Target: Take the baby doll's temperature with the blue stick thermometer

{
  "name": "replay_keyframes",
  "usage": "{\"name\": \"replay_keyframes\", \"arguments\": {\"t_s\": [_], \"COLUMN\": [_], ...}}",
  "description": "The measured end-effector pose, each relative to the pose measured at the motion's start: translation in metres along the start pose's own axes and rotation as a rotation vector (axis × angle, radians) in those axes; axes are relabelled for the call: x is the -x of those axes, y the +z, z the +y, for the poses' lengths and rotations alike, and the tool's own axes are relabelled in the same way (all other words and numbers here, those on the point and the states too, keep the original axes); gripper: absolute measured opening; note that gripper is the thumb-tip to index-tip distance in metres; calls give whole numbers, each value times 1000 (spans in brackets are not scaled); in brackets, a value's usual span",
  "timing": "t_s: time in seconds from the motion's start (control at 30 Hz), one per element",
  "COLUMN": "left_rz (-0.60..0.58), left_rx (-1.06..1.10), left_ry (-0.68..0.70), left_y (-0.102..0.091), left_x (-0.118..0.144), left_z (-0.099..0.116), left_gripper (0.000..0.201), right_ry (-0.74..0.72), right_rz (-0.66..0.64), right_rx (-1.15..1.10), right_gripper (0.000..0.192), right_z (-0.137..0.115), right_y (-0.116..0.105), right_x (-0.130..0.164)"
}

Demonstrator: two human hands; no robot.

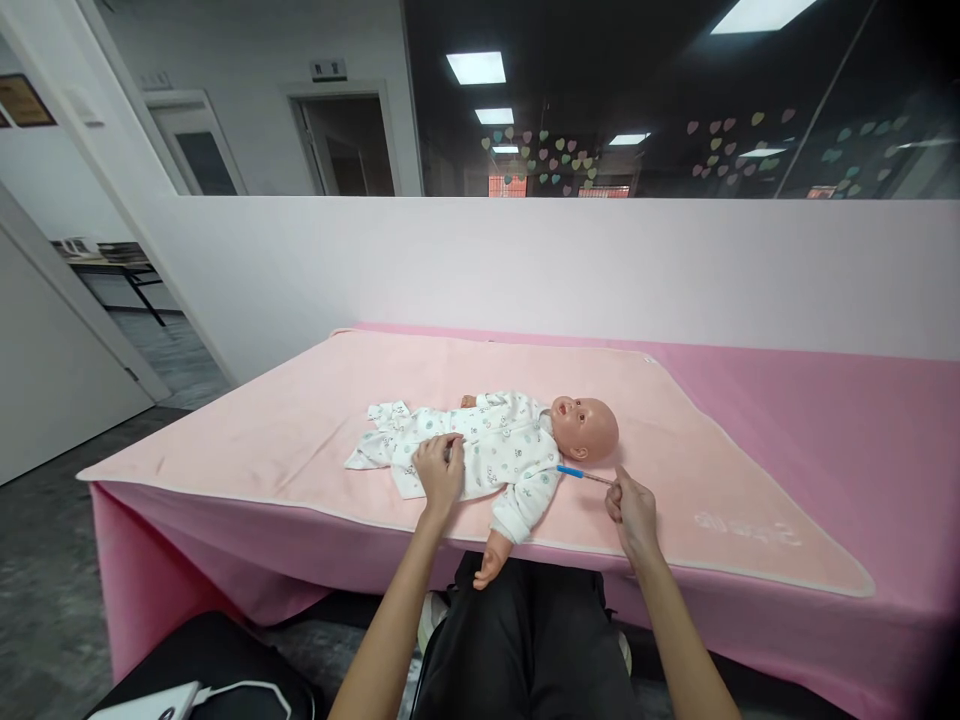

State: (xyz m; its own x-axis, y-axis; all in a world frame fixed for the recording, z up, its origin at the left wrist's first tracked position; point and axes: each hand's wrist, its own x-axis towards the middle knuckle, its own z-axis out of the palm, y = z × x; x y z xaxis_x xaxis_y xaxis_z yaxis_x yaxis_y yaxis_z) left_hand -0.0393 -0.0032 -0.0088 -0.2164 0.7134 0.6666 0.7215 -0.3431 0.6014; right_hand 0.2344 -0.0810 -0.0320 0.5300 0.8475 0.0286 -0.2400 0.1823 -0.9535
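Left hand (440, 468), half-curled, rests on doll (480, 440); right hand (632, 508) grips 1 blue-tipped stick (571, 471).

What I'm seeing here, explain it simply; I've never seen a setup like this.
There's no machine: a person works bare-handed, and the single picture comes from a camera worn on their head, looking forward and down. A doll in a white printed suit lies on a pale pink blanket. The left hand is at the suit's lower part. The right hand holds a thin stick, its blue end pointing toward the doll.
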Motion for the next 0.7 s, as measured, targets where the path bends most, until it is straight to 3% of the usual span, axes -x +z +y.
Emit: {"name": "replay_keyframes", "arguments": {"t_s": [0.2,0.37,0.57,0.7], "left_rz": [7,9,-1,-5], "left_rx": [13,9,-4,-8], "left_ry": [-3,3,-4,0], "left_y": [1,1,1,0], "left_x": [0,0,0,0], "left_z": [1,1,1,0], "left_gripper": [17,17,17,18], "right_ry": [30,219,92,50], "right_rz": [12,-160,-234,-203], "right_rx": [8,42,46,156], "right_gripper": [43,38,43,45], "right_z": [0,-25,-76,-82], "right_y": [1,-1,2,6], "right_x": [-2,-9,-14,-16]}}
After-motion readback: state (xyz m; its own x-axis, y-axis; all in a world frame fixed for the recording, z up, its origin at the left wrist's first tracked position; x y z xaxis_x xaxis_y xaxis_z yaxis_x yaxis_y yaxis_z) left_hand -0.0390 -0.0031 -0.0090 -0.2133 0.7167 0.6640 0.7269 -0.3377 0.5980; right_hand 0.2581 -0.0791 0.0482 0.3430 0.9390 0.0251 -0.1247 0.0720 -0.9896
